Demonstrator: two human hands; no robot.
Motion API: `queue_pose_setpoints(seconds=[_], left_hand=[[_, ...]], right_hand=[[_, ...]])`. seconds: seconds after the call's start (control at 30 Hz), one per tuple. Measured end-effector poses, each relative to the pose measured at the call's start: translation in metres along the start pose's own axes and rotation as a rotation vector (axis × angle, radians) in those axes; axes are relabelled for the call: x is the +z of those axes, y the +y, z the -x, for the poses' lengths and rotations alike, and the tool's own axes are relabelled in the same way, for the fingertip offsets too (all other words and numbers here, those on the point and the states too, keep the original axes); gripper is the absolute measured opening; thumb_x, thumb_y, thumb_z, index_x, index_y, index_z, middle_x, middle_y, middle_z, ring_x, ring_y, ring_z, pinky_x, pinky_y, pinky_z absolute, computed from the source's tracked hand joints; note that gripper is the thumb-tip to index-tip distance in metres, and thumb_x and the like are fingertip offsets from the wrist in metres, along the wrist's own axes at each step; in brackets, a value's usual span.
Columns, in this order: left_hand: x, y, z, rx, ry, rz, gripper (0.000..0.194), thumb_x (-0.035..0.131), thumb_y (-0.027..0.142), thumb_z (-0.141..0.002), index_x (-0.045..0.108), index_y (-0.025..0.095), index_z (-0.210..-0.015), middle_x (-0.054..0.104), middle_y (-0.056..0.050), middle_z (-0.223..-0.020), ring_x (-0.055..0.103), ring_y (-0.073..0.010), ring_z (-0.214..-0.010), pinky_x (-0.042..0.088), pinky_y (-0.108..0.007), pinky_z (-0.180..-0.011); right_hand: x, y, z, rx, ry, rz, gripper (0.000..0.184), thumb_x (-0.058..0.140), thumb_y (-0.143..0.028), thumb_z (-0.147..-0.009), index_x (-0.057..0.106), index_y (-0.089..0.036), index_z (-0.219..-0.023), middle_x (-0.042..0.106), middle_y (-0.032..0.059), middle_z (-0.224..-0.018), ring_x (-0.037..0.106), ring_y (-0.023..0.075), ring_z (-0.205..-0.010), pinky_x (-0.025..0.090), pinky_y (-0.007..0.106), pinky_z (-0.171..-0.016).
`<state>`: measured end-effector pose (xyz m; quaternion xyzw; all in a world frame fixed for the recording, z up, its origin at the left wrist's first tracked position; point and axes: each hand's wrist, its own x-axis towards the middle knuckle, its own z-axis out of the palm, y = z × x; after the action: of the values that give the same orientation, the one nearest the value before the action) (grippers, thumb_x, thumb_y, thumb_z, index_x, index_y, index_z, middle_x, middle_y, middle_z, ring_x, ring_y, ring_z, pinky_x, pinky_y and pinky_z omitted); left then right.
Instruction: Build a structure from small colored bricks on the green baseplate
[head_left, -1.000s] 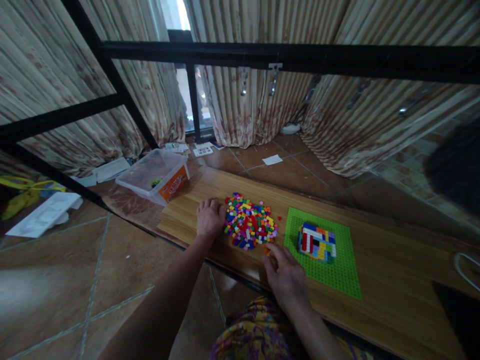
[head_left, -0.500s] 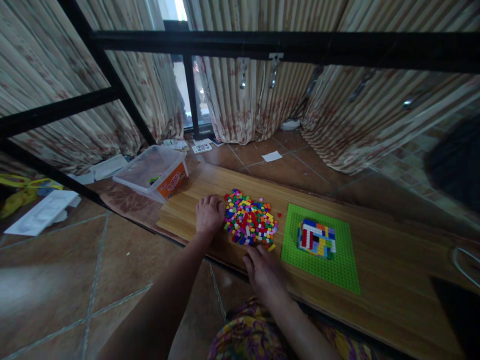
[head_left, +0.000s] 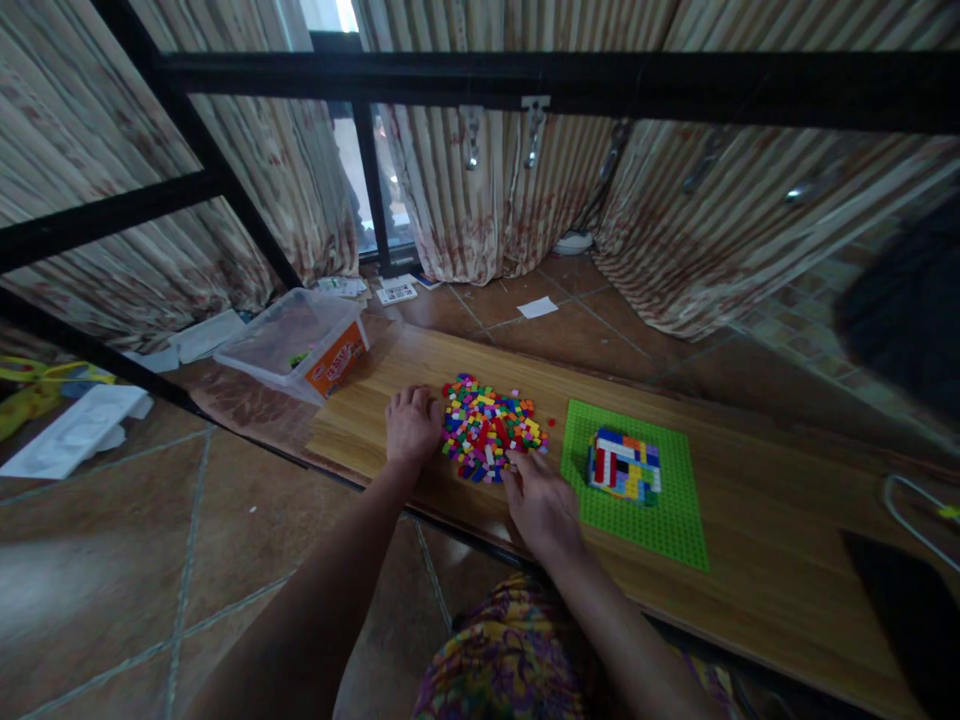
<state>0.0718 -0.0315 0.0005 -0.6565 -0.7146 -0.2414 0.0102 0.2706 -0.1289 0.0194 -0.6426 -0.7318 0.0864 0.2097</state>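
Observation:
A pile of small, many-coloured toy bricks (head_left: pixel 487 425) lies on the wooden tabletop. My left hand (head_left: pixel 412 425) rests palm down at the pile's left edge, its fingers loosely bent and slightly apart, with no brick seen in it. At the near right edge of the pile is my right hand (head_left: pixel 541 500), thumb and forefinger brought together among the bricks. Whatever is between those fingertips is too small to make out. To the right, a block-shaped build of coloured bricks (head_left: pixel 624 468) sits on a green studded baseplate (head_left: pixel 679 530).
Beyond the table's left end stands a clear plastic tub (head_left: pixel 262 345) with an orange label. A single red brick (head_left: pixel 551 422) lies between pile and baseplate. A dark flat object (head_left: pixel 900 610) and a white cable (head_left: pixel 919 530) are at the right. Black metal bars (head_left: pixel 480 75) cross above.
My right hand has moved forward and slightly right, from the table's near edge onto the pile's edge, covering the yellow brick there. My left hand stays beside the pile. The view shifts slightly.

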Motion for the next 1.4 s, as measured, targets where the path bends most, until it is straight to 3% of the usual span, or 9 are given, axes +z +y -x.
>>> queue_pose_setpoints(seconds=[0.27,0.53,0.67,0.93,1.1,1.4], left_hand=[[0.003,-0.002,-0.001,0.013,0.016,-0.005,0.027,0.045,0.03,-0.089,0.063,0.018,-0.105,0.064,-0.011,-0.11,0.054,-0.0287,-0.103,0.042,-0.042,-0.089],[0.003,-0.004,-0.003,0.026,0.023,0.005,0.027,0.046,0.031,-0.087,0.064,0.018,-0.103,0.064,-0.012,-0.109,0.054,-0.0293,-0.103,0.042,-0.042,-0.089],[0.002,-0.004,-0.004,0.039,0.028,-0.01,0.027,0.046,0.03,-0.086,0.064,0.017,-0.102,0.064,-0.012,-0.108,0.055,-0.0294,-0.101,0.043,-0.043,-0.088],[0.0,-0.004,-0.006,0.069,0.017,-0.008,0.031,0.045,0.032,-0.085,0.063,0.016,-0.103,0.064,-0.014,-0.109,0.055,-0.0306,-0.101,0.041,-0.045,-0.091],[0.001,-0.005,-0.007,0.071,0.013,-0.03,0.032,0.043,0.034,-0.086,0.063,0.016,-0.103,0.064,-0.014,-0.109,0.055,-0.0303,-0.101,0.041,-0.044,-0.091],[0.003,-0.007,-0.009,0.075,0.013,-0.024,0.032,0.044,0.034,-0.086,0.063,0.016,-0.103,0.063,-0.015,-0.108,0.055,-0.0304,-0.102,0.042,-0.045,-0.091]], right_hand=[[0.008,-0.004,-0.012,-0.005,0.017,-0.007,0.015,0.053,-0.025,-0.092,0.067,-0.021,-0.09,0.067,0.0061,-0.091,0.063,0.0212,-0.083,0.043,0.029,-0.068],[-0.014,0.008,0.019,0.045,0.081,-0.419,0.017,0.047,-0.023,-0.093,0.065,-0.021,-0.093,0.069,0.0033,-0.087,0.065,0.0165,-0.078,0.047,0.027,-0.072],[-0.026,0.021,0.037,0.109,0.12,-0.561,0.022,0.047,-0.023,-0.092,0.068,-0.022,-0.097,0.07,0.0043,-0.092,0.066,0.0165,-0.084,0.05,0.027,-0.076],[-0.052,0.074,0.059,0.289,0.246,-0.551,0.027,0.05,-0.036,-0.09,0.07,-0.022,-0.102,0.071,0.0083,-0.102,0.067,0.0211,-0.092,0.053,0.036,-0.082],[-0.062,0.105,0.065,0.493,0.339,-0.527,0.031,0.058,-0.044,-0.083,0.068,-0.017,-0.094,0.074,0.0102,-0.09,0.069,0.0235,-0.082,0.055,0.038,-0.076],[-0.071,0.114,0.048,0.395,0.381,-0.39,0.027,0.056,-0.04,-0.085,0.071,-0.019,-0.088,0.073,0.0091,-0.091,0.068,0.0213,-0.08,0.052,0.034,-0.074]])
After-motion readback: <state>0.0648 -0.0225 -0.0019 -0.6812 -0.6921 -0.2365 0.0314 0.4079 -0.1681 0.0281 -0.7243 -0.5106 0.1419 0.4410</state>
